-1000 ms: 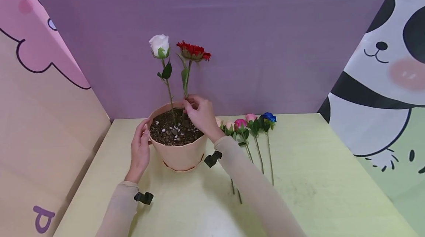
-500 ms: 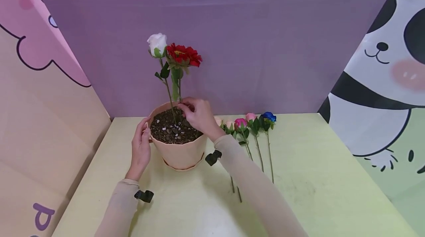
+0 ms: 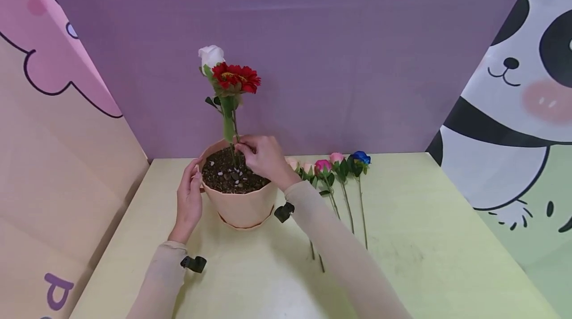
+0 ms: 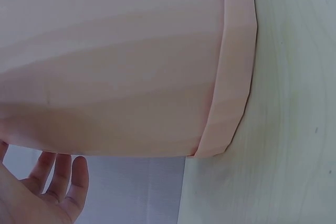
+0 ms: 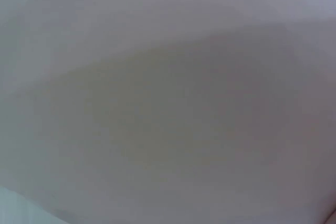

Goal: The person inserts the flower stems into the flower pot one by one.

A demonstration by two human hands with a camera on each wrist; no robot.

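Two forearms in long beige sleeves were cut off by the lower edge of the head view, each with a small black device worn at the wrist. The left forearm was angled up and slightly rightward; the right one was slanted up from the lower right, and parts of several stems lying on the pale wooden table were hidden beneath it. In the right wrist view, only a blurred pale surface was shown, and the right fingers could not be made out.

The peach faceted plastic flowerpot was stood upright in its peach saucer on the table, left of centre. Its left side was touched by the left hand, whose fingers were relaxed and slightly bent, spread along the wall rather than clenched. Part of the right rim and of the dark, white-flecked soil was covered by the right hand, bent inward over the pot. A stem was pinched there between thumb and fingers, that of the red daisy-like artificial flower, held upright above the soil; whether its lower end was sunk could not be told.

Behind that bloom, the white artificial rose was partly masked. To the right, blue, magenta and paler pink roses were laid out, backed by a purple wall.
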